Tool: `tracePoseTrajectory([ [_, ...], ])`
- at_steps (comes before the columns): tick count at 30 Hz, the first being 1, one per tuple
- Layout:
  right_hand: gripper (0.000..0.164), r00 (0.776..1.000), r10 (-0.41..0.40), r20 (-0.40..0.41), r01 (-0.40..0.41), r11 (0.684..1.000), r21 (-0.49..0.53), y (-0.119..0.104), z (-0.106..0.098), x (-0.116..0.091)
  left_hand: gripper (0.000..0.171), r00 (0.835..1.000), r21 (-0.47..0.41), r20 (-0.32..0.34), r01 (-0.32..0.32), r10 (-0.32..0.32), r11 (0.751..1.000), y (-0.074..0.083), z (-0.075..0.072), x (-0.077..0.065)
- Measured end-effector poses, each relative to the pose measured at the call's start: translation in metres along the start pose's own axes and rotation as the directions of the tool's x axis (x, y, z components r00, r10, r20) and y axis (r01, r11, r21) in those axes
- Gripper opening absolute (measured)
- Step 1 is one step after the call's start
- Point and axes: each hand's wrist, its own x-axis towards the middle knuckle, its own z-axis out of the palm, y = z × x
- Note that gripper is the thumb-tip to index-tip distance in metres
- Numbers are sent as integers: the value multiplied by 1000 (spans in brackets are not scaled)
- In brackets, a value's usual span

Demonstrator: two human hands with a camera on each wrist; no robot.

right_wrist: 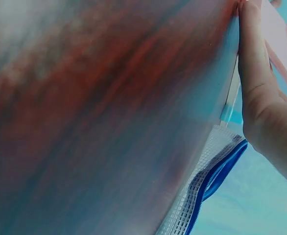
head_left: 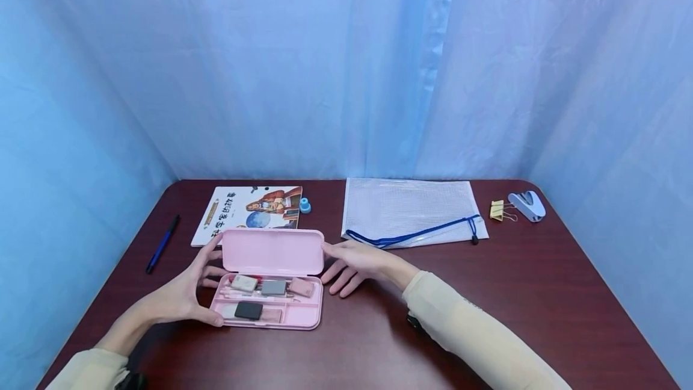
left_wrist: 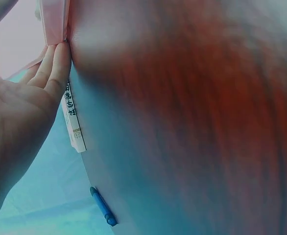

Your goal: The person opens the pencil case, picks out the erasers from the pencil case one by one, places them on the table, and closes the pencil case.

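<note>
A pink pencil case lies on the table in the head view with its lid raised. In its tray are several small erasers, among them a black one, a grey one, a pink one and a white one. My left hand spans the case's left side, its thumb at the tray's front left corner and its index fingertip at the lid's upper left corner. On the other side, my right hand has its thumb at the lid's right edge, with the other fingers extended beside the case.
Behind the case lie a book and a small light-blue item. A blue pen is at the left. A white mesh zip pouch, yellow binder clip and white stapler lie along the back right.
</note>
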Motion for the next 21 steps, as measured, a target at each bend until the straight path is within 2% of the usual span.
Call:
tracePoseTrajectory([
  [10, 58, 1000, 18, 10, -18, 1000, 6, 1, -1, 2, 144, 999, 19, 18, 37, -37, 999, -2, 2, 0],
  [13, 55, 999, -1, -32, 1, 1000, -5, 0, -1, 2, 145, 999, 26, 23, 33, -34, 999, -2, 2, 1],
  [16, 45, 989, -76, -129, 76, 997, -7, -4, -2, -1, 145, 999, 33, 27, 34, -35, 999, -1, 1, 2],
  [19, 34, 955, -202, -216, 197, 979, -46, -9, -2, -7, 145, 998, 34, 39, 51, -52, 998, 2, 1, 4],
  [21, 30, 930, -297, -217, 279, 954, -109, -12, -1, -12, 144, 997, 35, 43, 65, -66, 997, 3, 1, 4],
])
